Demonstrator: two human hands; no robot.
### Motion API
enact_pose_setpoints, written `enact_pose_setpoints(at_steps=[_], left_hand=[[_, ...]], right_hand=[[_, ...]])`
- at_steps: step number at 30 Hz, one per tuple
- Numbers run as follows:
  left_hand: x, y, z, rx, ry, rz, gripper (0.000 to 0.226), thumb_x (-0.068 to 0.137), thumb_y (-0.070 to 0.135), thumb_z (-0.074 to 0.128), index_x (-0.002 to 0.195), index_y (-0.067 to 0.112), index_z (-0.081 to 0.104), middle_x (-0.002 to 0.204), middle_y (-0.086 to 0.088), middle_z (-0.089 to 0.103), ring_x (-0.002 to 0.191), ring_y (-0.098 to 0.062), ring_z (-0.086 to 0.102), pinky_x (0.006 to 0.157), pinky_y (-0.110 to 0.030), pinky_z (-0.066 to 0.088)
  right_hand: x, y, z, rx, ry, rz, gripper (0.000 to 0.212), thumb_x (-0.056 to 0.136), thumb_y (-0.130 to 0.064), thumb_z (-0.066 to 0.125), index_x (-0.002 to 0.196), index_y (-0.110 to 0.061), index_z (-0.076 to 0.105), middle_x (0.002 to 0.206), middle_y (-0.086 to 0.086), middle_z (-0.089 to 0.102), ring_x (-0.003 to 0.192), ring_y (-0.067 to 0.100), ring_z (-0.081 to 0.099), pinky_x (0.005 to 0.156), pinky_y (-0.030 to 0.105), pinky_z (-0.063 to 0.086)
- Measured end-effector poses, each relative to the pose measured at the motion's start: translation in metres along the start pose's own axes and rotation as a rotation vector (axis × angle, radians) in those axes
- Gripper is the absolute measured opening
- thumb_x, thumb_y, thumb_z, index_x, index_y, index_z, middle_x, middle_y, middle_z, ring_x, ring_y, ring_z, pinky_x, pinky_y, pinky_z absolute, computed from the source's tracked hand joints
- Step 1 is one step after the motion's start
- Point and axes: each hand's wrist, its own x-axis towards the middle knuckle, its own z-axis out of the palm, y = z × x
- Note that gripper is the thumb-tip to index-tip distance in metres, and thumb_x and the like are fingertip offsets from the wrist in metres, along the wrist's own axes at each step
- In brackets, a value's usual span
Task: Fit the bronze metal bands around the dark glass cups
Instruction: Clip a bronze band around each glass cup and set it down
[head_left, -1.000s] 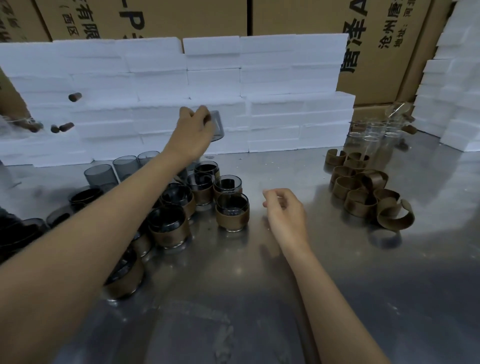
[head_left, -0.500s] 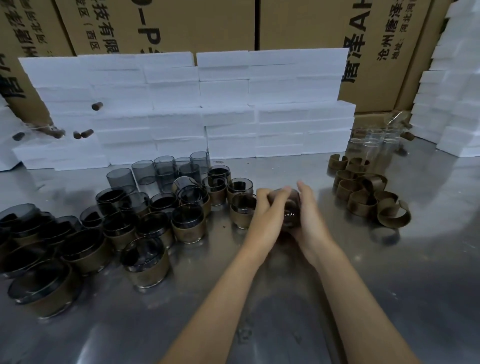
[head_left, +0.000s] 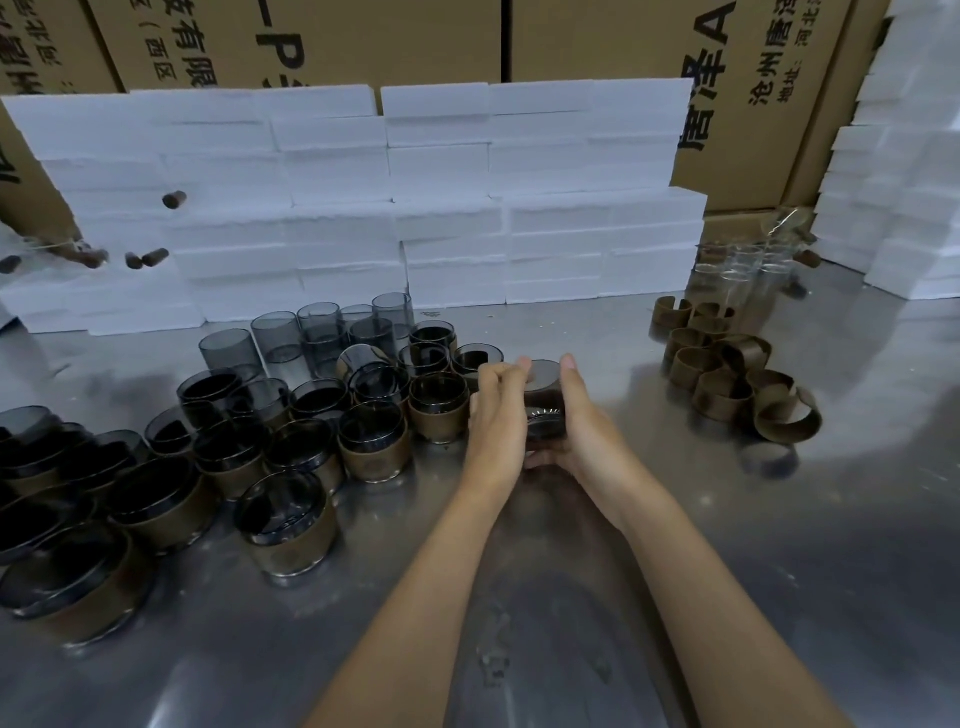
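The dark cup between the two hands is mostly covered: the left hand hides its left side and the right hand its right, so whether a band sits on it cannot be told. The banded cups at the near left are cut by the picture's edge. The clear glasses at the far right are blurred, and their number is unclear. The print on the cardboard boxes runs off the top edge.

cups: dark glossy glass | bands: matt bronze metal | table: brushed steel
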Motion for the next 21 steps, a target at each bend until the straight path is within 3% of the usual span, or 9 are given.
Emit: enact_pose_setpoints(at_steps=[2,5,8,11,13,15,17,19,21], left_hand=[[0.001,-0.001,0.0,0.049,-0.027,0.013,0.046,0.088,0.066,0.044,0.105,0.025,0.055,0.113,0.0,0.059,0.123,-0.023,0.052,0.108,-0.04,0.043],[0.007,-0.005,0.0,0.059,-0.004,0.046,0.034,0.098,0.055,0.056,0.109,0.023,0.054,0.11,-0.004,0.06,0.111,-0.021,0.061,0.09,-0.026,0.047],[0.009,-0.002,-0.001,0.039,0.058,0.036,0.035,0.096,0.047,0.065,0.107,0.015,0.057,0.095,-0.002,0.061,0.08,-0.012,0.06,0.079,-0.027,0.048],[0.011,0.002,-0.005,0.017,0.125,0.011,0.029,0.101,0.039,0.061,0.102,0.01,0.065,0.094,-0.002,0.068,0.081,-0.014,0.061,0.078,-0.032,0.051],[0.011,0.007,-0.008,-0.056,0.143,-0.047,0.033,0.105,0.035,0.053,0.105,0.008,0.07,0.094,-0.005,0.072,0.084,-0.017,0.064,0.073,-0.03,0.051],[0.009,0.011,-0.007,-0.134,0.114,-0.114,0.041,0.107,0.038,0.046,0.099,0.012,0.077,0.096,-0.007,0.078,0.087,-0.02,0.072,0.077,-0.033,0.054],[0.005,0.01,-0.002,-0.169,0.068,-0.136,0.052,0.105,0.047,0.042,0.08,0.023,0.082,0.089,0.001,0.08,0.085,-0.012,0.075,0.081,-0.036,0.056],[0.0,0.008,0.003,-0.182,0.022,-0.131,0.05,0.097,0.062,0.042,0.072,0.041,0.08,0.083,0.012,0.079,0.081,-0.001,0.074,0.081,-0.032,0.054],[-0.004,0.009,0.005,-0.162,-0.02,-0.126,0.047,0.082,0.075,0.044,0.083,0.045,0.08,0.093,0.013,0.079,0.093,0.0,0.073,0.093,-0.033,0.053]], right_hand=[[0.0,0.002,0.0,0.002,0.088,-0.004,0.065,0.104,-0.065,0.031,0.09,-0.02,0.076,0.088,0.007,0.08,0.084,0.022,0.078,0.069,0.038,0.062],[0.004,0.002,-0.001,0.056,0.212,-0.006,0.06,0.107,-0.057,0.031,0.093,-0.017,0.074,0.098,0.014,0.079,0.093,0.028,0.077,0.087,0.049,0.061],[0.005,0.001,-0.003,0.136,0.271,-0.072,0.049,0.111,-0.041,0.033,0.094,-0.015,0.071,0.1,0.018,0.077,0.083,0.025,0.077,0.073,0.04,0.064],[0.003,-0.001,-0.003,0.116,0.311,-0.146,0.035,0.11,-0.033,0.044,0.096,-0.013,0.068,0.1,0.016,0.073,0.086,0.023,0.073,0.064,0.028,0.061],[0.0,-0.003,-0.001,0.133,0.251,-0.144,0.037,0.1,-0.046,0.059,0.11,-0.011,0.066,0.101,0.009,0.074,0.091,0.019,0.073,0.069,0.027,0.059],[-0.002,-0.004,0.002,0.09,0.157,-0.122,0.068,0.079,-0.07,0.072,0.122,-0.02,0.062,0.107,0.0,0.075,0.096,0.01,0.073,0.078,0.029,0.057],[-0.005,-0.003,0.006,0.016,0.054,-0.113,0.082,0.063,-0.079,0.073,0.126,-0.027,0.061,0.112,-0.008,0.075,0.101,0.004,0.072,0.089,0.032,0.056],[-0.007,-0.001,0.007,0.014,-0.027,-0.116,0.075,0.066,-0.074,0.074,0.123,-0.027,0.065,0.112,-0.009,0.077,0.105,0.005,0.072,0.093,0.033,0.055],[-0.008,-0.003,0.007,0.033,-0.039,-0.115,0.066,0.072,-0.072,0.073,0.119,-0.026,0.069,0.11,-0.006,0.078,0.105,0.007,0.073,0.092,0.031,0.054]])
